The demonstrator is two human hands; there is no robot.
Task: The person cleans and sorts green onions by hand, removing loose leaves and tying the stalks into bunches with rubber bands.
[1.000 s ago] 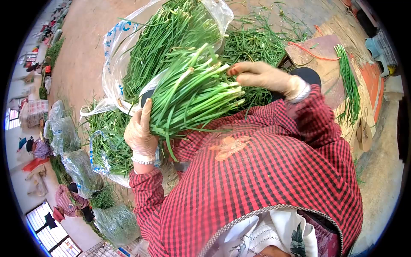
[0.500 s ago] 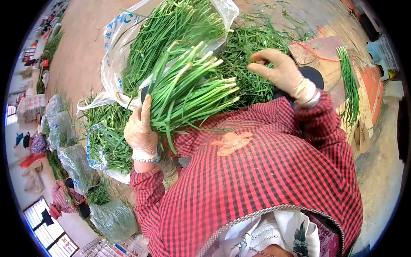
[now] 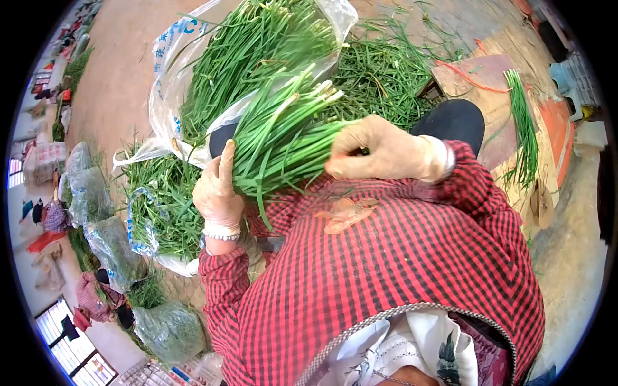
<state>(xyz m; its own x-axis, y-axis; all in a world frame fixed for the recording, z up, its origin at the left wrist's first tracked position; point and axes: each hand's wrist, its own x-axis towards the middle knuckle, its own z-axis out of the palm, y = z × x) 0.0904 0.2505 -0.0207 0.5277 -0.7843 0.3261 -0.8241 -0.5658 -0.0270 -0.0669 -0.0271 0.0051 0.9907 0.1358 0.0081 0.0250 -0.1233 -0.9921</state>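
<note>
A thick bunch of garlic chives (image 3: 283, 138) lies across my lap, pale ends pointing right and leaves toward the left. My gloved left hand (image 3: 220, 192) grips the leafy side, with the thumb along the edge of the bunch. At the pale ends, my gloved right hand (image 3: 380, 151) has its fingers curled and pressed together on some of the stalks; the exact stalks in the pinch are hidden. Beyond the bunch, a clear plastic bag (image 3: 168, 90) with blue lettering holds more garlic chives (image 3: 257, 48).
Loose green trimmings (image 3: 386, 77) are heaped behind my right hand. Another bag of greens (image 3: 161, 212) stands on the left. On the right, a tied bundle of chives (image 3: 524, 128) rests on a board (image 3: 476, 77) with a red strap. Several filled bags (image 3: 170, 331) line the far left.
My right hand has come left and down from above the trimmings to the pale ends of the bunch, its fingers closing there. My left hand keeps its hold, shifting slightly.
</note>
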